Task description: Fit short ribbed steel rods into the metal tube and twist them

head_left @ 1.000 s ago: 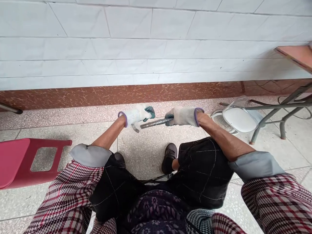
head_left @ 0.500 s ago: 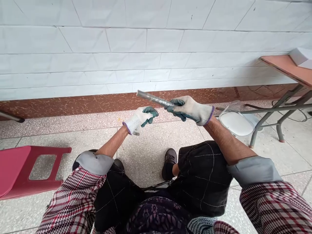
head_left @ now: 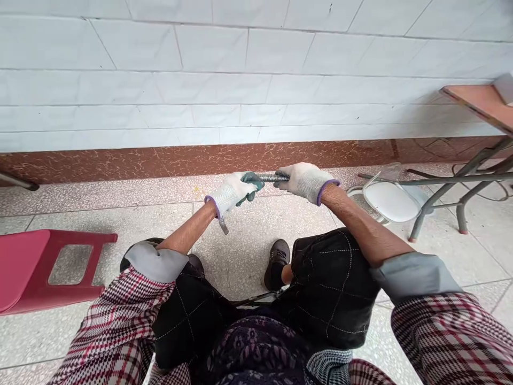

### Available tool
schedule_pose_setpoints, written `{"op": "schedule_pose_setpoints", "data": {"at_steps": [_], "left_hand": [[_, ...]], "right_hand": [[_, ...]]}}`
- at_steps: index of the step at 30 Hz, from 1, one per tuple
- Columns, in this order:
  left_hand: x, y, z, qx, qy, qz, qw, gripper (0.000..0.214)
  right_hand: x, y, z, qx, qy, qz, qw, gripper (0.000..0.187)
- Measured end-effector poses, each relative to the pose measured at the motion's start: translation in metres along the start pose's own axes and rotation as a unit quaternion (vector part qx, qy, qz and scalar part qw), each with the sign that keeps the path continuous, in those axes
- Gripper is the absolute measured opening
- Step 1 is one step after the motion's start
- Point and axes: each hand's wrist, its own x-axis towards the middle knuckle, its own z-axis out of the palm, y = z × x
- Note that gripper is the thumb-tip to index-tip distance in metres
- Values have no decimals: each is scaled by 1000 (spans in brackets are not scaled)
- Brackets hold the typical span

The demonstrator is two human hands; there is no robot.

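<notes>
A grey rod wound with silvery wire [head_left: 273, 177] lies almost level between my two gloved hands, its middle showing. My right hand [head_left: 301, 181], in a white knit glove with dark green palm, is closed around the rod's right end. My left hand [head_left: 239, 188], gloved alike, has its fingers closed at the rod's left end and hides that end. Below the left wrist, a short grey metallic piece [head_left: 224, 226] sticks out; its upper part is hidden by the hand, and its kind does not show.
To the left stands a red plastic stool [head_left: 26, 262]. On the right are a brown-topped table [head_left: 476, 101] with grey metal legs and a white round-seated folding chair [head_left: 393, 202]. A white tiled wall [head_left: 212, 51] with a brown base strip runs ahead.
My right hand has moved slightly left and levelled the rod, which was tilted with its left end free. My left hand has closed on that end. The grey piece below the wrist shows more.
</notes>
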Motion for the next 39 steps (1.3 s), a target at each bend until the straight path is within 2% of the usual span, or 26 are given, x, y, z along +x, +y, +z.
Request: {"op": "schedule_pose_setpoints", "data": {"at_steps": [5, 10, 14, 17, 21, 24, 27, 29, 32, 34, 36, 39], "left_hand": [[8, -5, -5, -98, -38, 44, 993, 17], [8, -12, -7, -169, -51, 63, 982, 17], [6, -12, -1, -162, -42, 42, 985, 16], [0, -6, 3, -156, -58, 51, 985, 16], [-13, 6, 3, -148, -69, 77, 984, 14], [-18, 8, 1, -123, -64, 72, 988, 17], [-12, 5, 0, -73, -54, 38, 995, 17], [-6, 4, -2, -53, -30, 20, 998, 19], [0, 6, -6, -27, 11, 14, 999, 19], [-1, 8, -10, 13, 1, 28, 1000, 16], [-5, 10, -14, 51, -31, 59, 996, 15], [-14, 9, -17, 91, -57, 75, 991, 16]], "right_hand": [[6, -10, -10, -72, 61, -4, 995, 28], [0, -13, -16, -13, 107, -8, 994, 29], [2, -9, -16, 40, 103, -36, 993, 28], [6, -8, -11, 89, 93, -52, 990, 27], [7, -10, -6, 81, 93, -51, 991, 24], [6, -13, -5, 83, 112, -56, 989, 23], [2, -15, -7, 176, 74, -42, 981, 22], [-3, -17, -8, 277, 34, -35, 960, 21], [-12, -18, -8, 382, -26, -73, 921, 23], [-17, -16, -8, 390, -91, -109, 910, 27], [-21, -13, -5, 326, -140, -115, 928, 29], [-22, -8, 3, 209, -125, -83, 966, 28]]}}
